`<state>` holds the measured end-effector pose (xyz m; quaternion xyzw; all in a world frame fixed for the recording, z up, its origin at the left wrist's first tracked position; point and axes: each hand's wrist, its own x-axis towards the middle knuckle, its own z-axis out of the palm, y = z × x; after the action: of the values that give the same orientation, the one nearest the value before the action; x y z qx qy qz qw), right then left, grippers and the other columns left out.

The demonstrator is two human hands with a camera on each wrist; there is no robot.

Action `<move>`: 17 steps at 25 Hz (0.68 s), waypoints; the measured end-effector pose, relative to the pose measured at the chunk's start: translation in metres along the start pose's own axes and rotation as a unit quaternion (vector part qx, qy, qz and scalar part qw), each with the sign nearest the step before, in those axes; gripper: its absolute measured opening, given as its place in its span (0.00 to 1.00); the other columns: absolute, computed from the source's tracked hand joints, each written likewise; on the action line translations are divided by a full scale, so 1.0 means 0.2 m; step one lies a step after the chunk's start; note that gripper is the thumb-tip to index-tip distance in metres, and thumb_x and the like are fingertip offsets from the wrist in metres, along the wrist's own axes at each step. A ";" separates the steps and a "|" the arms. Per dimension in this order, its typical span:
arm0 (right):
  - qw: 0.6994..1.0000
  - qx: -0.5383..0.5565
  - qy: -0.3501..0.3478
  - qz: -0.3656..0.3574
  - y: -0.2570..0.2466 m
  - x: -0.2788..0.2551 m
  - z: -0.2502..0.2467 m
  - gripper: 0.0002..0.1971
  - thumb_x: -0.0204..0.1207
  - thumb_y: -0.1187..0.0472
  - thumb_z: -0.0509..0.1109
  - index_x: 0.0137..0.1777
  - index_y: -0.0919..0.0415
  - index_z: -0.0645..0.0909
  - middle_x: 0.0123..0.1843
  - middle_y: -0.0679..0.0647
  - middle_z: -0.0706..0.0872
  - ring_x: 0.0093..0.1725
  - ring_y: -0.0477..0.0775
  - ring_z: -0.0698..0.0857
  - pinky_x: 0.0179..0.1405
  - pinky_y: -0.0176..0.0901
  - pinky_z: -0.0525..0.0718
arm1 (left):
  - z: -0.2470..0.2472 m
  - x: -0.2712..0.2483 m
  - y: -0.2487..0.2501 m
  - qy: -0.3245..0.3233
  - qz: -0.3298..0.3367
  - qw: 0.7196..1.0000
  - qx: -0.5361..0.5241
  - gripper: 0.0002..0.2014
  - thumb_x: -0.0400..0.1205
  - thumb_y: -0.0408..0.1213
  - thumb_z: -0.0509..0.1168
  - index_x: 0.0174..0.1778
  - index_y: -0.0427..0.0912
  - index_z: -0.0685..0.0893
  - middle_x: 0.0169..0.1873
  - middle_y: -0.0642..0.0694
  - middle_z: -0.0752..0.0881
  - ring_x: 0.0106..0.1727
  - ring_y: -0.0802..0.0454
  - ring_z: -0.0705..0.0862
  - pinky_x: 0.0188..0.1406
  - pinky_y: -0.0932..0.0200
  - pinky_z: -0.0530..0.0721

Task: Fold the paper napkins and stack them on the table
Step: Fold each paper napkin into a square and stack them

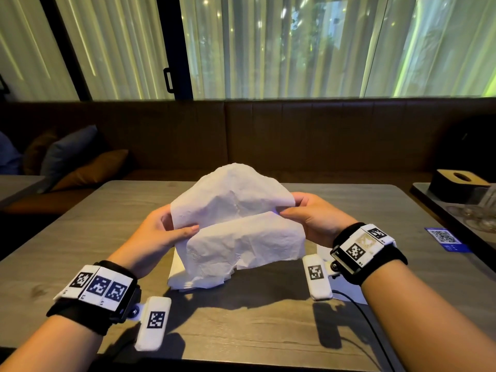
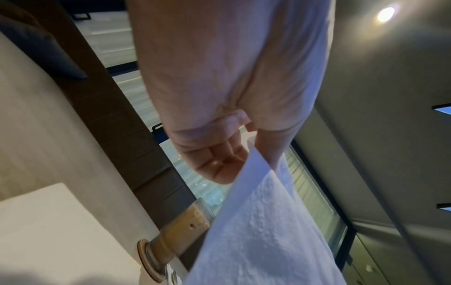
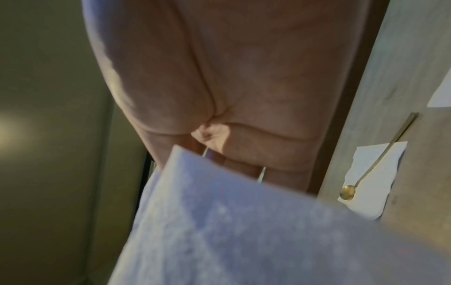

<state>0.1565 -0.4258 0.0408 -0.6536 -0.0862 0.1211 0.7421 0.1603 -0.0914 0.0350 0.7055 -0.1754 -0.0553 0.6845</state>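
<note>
Head view: two hands, left hand [image 1: 158, 232] and right hand [image 1: 316, 216], pinch one napkin [image 1: 236, 221].

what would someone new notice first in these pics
First, the white napkin held up over the middle of the table, pinched at its sides by the left hand and the right hand, half folded over. Under it lies a pile of napkins. Behind, a brown bench runs below glowing curtains.
</note>
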 end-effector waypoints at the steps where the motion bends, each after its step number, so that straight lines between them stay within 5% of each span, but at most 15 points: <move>1: 1.000 -0.009 -0.001 -0.002 0.00 0.00 0.00 0.15 0.82 0.80 0.63 0.63 0.72 0.87 0.57 0.66 0.93 0.53 0.61 0.93 0.54 0.52 0.93 | 0.00 0.00 -0.01 0.010 0.003 1.000 0.005 0.17 0.79 0.28 0.75 0.64 0.43 0.88 0.58 0.46 0.94 0.61 0.46 0.91 0.50 0.60 0.91; 5: 1.000 -0.029 0.005 0.005 0.03 0.00 0.00 0.16 0.82 0.82 0.62 0.55 0.70 0.90 0.52 0.64 0.94 0.50 0.60 0.94 0.54 0.52 0.93 | -0.02 -0.02 -0.04 -0.012 0.006 1.000 0.021 0.23 0.62 0.50 0.87 0.49 0.43 0.95 0.49 0.44 0.94 0.50 0.49 0.91 0.44 0.61 0.90; 8: 0.997 -0.079 0.004 0.016 0.05 0.01 0.01 0.16 0.82 0.80 0.62 0.53 0.68 0.92 0.55 0.66 0.92 0.54 0.65 0.91 0.63 0.61 0.87 | -0.03 -0.02 -0.04 -0.008 0.004 1.000 0.022 0.06 0.70 0.27 0.81 0.33 0.42 0.94 0.57 0.50 0.92 0.63 0.44 0.88 0.43 0.57 0.90; 10: 0.995 -0.096 0.013 0.024 0.03 0.01 0.02 0.18 0.83 0.78 0.63 0.47 0.63 0.93 0.50 0.63 0.93 0.49 0.61 0.90 0.54 0.54 0.90 | -0.03 -0.02 -0.03 0.006 -0.010 0.999 0.034 0.16 0.77 0.17 0.73 0.29 0.41 0.92 0.58 0.53 0.91 0.64 0.45 0.86 0.42 0.53 0.89; 13: 0.992 -0.118 0.015 0.035 0.00 -0.01 0.03 0.13 0.82 0.74 0.70 0.43 0.60 0.93 0.50 0.59 0.93 0.50 0.59 0.92 0.44 0.46 0.93 | -0.03 -0.03 -0.02 0.026 -0.028 0.999 0.028 0.17 0.80 0.17 0.69 0.30 0.40 0.92 0.57 0.56 0.92 0.63 0.48 0.86 0.49 0.50 0.87; 17: 0.989 -0.133 0.023 0.053 -0.02 -0.02 0.03 0.10 0.82 0.70 0.72 0.47 0.60 0.95 0.62 0.62 0.91 0.63 0.66 0.91 0.64 0.60 0.91 | -0.04 -0.03 -0.04 0.080 -0.033 0.996 -0.001 0.09 0.83 0.21 0.66 0.42 0.34 0.89 0.54 0.53 0.94 0.57 0.49 0.89 0.46 0.54 0.85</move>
<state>0.1515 -0.4213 0.0458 -0.7526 -0.0497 0.1331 0.6430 0.1592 -0.0830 0.0267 0.7125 -0.0961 -0.0213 0.6948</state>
